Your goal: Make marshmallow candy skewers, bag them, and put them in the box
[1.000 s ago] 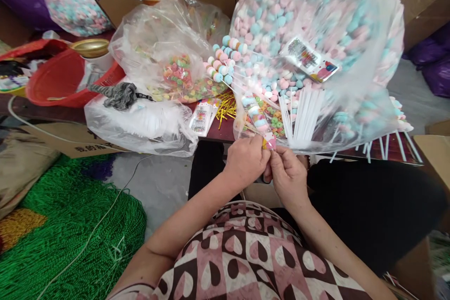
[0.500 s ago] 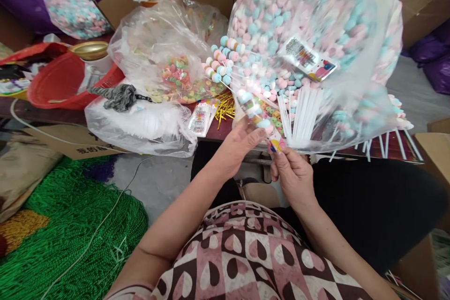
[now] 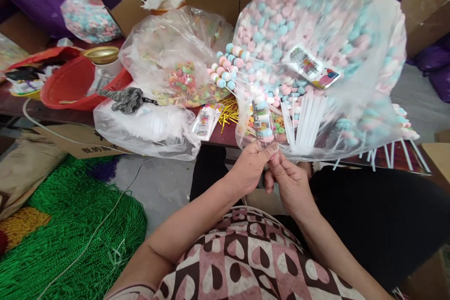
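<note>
Between my hands a marshmallow skewer stands upright, pastel pieces inside a clear printed wrapper. My left hand is closed round the wrapper's lower end, thumb pressed inward. Close against it, my right hand pinches at the same lower end; the fingers hide the stick and the gathered film. Just beyond lie white sticks and ring-shaped coloured pieces partly under film. Gold twist ties and a stack of flat printed wrappers are left of the skewer.
A big clear bag of pastel marshmallows fills the table's right side, with a printed packet on top. Bare marshmallow skewers lie at its left. Farther left are a bag of white items and a red basket. Green cords cover the floor.
The wrapped skewer has turned from slanting to nearly upright. My left hand has slid down to the wrapper's lower end, beside my right, and the colourful lower film is now covered by fingers.
</note>
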`<state>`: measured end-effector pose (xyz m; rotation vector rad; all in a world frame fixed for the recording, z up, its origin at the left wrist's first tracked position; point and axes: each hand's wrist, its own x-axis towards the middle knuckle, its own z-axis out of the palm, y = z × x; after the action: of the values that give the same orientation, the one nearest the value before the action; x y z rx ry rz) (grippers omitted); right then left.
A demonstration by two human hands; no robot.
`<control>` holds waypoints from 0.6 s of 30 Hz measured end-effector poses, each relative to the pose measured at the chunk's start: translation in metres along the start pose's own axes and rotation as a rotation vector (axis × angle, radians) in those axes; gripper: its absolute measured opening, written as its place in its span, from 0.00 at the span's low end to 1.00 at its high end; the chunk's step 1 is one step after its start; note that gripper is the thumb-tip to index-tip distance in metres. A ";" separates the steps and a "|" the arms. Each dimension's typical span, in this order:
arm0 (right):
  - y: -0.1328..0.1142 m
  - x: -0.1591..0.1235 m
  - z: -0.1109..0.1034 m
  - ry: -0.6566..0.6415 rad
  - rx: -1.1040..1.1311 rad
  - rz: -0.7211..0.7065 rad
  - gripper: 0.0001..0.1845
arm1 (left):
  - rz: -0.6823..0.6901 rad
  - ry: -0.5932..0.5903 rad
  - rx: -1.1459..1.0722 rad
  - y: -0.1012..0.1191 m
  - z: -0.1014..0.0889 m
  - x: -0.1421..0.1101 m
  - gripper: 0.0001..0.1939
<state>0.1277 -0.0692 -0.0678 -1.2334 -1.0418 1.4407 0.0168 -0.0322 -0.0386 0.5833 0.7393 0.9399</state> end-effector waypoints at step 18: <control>-0.036 0.033 -0.001 0.076 0.163 -0.052 0.21 | 0.130 -0.118 0.662 0.005 -0.018 -0.009 0.15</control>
<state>0.1309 -0.0294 -0.0391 -1.1272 -0.8806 1.3989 -0.0033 -0.0354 -0.0437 1.2684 0.9152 0.7600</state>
